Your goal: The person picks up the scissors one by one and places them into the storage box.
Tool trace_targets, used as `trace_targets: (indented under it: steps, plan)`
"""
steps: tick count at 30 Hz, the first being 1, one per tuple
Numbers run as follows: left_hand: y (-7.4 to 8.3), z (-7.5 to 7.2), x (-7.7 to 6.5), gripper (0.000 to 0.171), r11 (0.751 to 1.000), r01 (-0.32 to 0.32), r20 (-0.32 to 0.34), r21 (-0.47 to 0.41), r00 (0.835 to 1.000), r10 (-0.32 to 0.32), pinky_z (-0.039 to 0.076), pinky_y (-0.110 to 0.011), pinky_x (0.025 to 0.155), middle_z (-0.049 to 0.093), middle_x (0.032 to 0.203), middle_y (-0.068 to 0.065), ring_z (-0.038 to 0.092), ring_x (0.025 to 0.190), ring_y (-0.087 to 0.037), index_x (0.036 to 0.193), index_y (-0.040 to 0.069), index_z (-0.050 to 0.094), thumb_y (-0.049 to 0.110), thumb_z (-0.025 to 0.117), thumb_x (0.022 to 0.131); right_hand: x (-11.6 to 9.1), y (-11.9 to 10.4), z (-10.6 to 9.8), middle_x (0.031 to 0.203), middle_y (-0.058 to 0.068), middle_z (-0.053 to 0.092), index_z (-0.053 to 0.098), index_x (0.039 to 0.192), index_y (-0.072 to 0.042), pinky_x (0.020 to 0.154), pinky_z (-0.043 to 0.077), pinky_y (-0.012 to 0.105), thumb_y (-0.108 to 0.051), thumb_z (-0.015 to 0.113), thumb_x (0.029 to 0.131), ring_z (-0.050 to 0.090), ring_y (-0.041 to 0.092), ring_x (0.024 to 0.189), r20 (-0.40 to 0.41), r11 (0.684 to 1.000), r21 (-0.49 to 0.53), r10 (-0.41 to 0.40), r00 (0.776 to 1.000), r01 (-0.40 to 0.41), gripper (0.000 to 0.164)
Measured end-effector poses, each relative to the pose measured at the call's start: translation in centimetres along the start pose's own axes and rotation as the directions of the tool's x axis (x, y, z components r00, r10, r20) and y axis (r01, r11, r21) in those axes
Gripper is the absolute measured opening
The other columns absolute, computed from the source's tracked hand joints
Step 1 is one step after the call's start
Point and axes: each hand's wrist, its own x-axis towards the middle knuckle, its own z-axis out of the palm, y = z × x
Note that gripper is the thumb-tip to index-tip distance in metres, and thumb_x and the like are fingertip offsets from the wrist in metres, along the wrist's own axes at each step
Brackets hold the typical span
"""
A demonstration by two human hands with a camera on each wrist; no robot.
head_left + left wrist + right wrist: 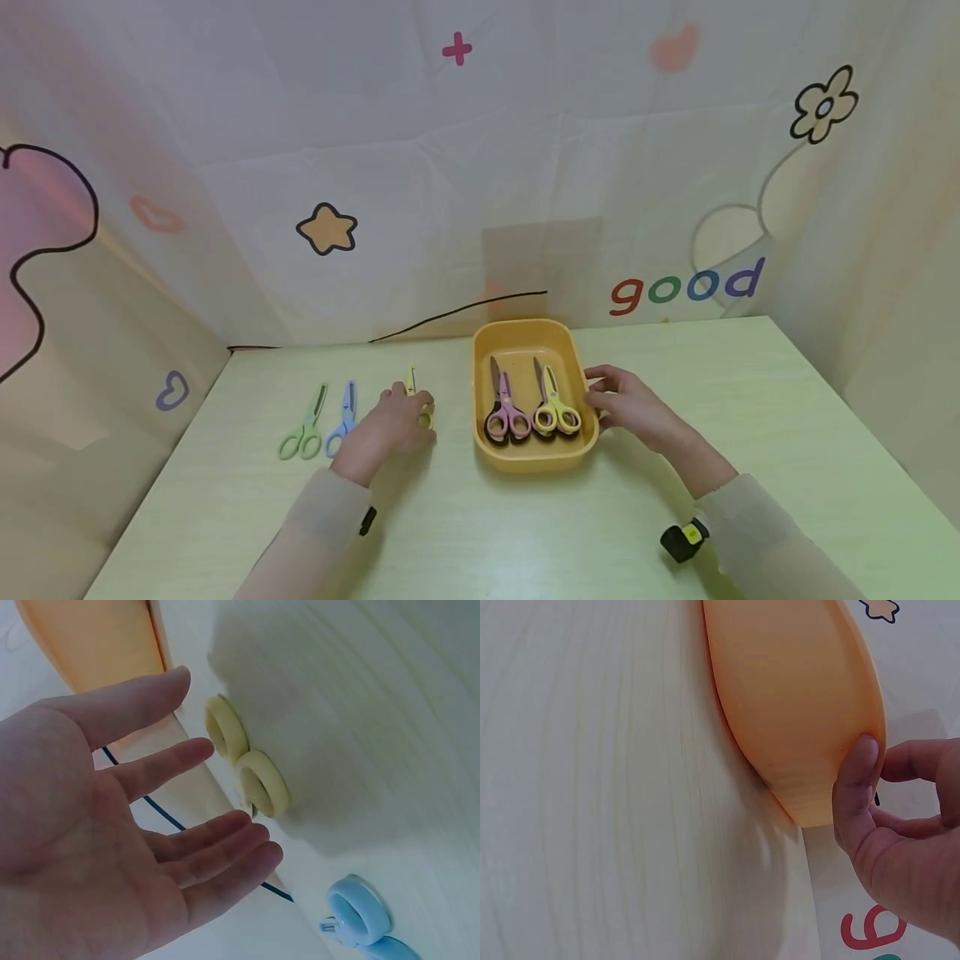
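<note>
My left hand (393, 421), palm down over the table, has its fingers loosely extended at a pair of yellow scissors (427, 417). In the left wrist view their handle loops (264, 784) lie just beyond the fingertips, and the blades are hidden. My right hand (630, 408) holds the right side of a yellow tray (525, 461), thumb on its outer wall and fingers by the rim. Inside the tray lie pink scissors (504, 404) and yellow-handled scissors (553, 404), each overlapping dark-handled scissors (495, 429).
Left of my left hand, blue scissors (348, 408) and green scissors (309, 429) lie on the pale table (480, 533). A printed curtain (420, 192) hangs behind the table's back edge.
</note>
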Motion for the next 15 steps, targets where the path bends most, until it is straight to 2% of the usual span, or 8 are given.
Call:
trace_targets:
  steps: [6, 15]
  plan:
    - [0.07, 0.19, 0.36, 0.032, 1.0, -0.002, -0.015, 0.0, 1.0, 0.002, 0.05, -0.054, 0.087, 0.049, 0.118, -0.024, 0.048, 0.11, -0.04, 0.118, 0.008, 0.066, 0.017, 0.078, 0.089, -0.05, 0.16, -0.02, 0.118, 0.022, 0.051, 0.037, 0.148, 0.01, 0.075, 0.059, 0.032, -0.01, 0.054, 0.104, 0.062, 0.026, 0.092, 0.0, 1.0, 0.002, 0.004, 1.0, -0.004, 0.052]
    - [-0.3, 0.31, 0.98, 0.022, 0.999, -0.032, -0.023, 0.007, 0.999, 0.032, 0.046, -0.054, 0.09, 0.059, 0.106, -0.019, 0.053, 0.106, -0.041, 0.109, 0.006, 0.067, 0.007, 0.074, 0.089, -0.03, 0.1, -0.03, 0.119, 0.023, 0.051, 0.036, 0.148, 0.01, 0.075, 0.059, 0.032, -0.01, 0.053, 0.104, 0.062, 0.027, 0.093, 0.001, 1.0, 0.01, -0.001, 1.0, 0.001, 0.052]
